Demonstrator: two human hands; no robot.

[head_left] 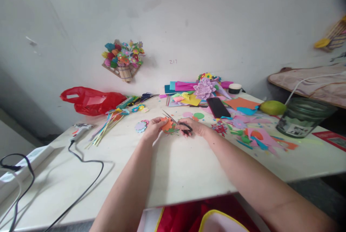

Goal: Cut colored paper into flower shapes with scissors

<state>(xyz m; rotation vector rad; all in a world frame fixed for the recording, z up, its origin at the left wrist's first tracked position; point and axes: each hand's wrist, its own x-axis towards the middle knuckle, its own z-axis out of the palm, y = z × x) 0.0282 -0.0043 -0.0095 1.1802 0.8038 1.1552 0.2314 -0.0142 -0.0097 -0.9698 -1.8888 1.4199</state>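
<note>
Between the fingers of my left hand (154, 128) is an orange flower-shaped cutout (167, 124). My right hand (195, 126) grips a pair of scissors (186, 126) by the dark handles. Their blades point up and to the left and lie apart, close to the orange piece. Beneath the hands, bits of green and orange lie on the white table (178, 174). A stack of pale blue scalloped cutouts (141, 126) rests left of my left hand. Beyond the hands lies a green disc (199, 116), and a red patterned piece (218, 128) is right of my right hand.
A glue gun (81, 131) with a cord and a power strip (29, 161) occupy the left. Coloured sticks (108, 127) and a red plastic bag (94, 100) are behind. To the right are a phone (218, 107), colourful scraps (256, 136), a green fruit (273, 108) and a glass jar (300, 118).
</note>
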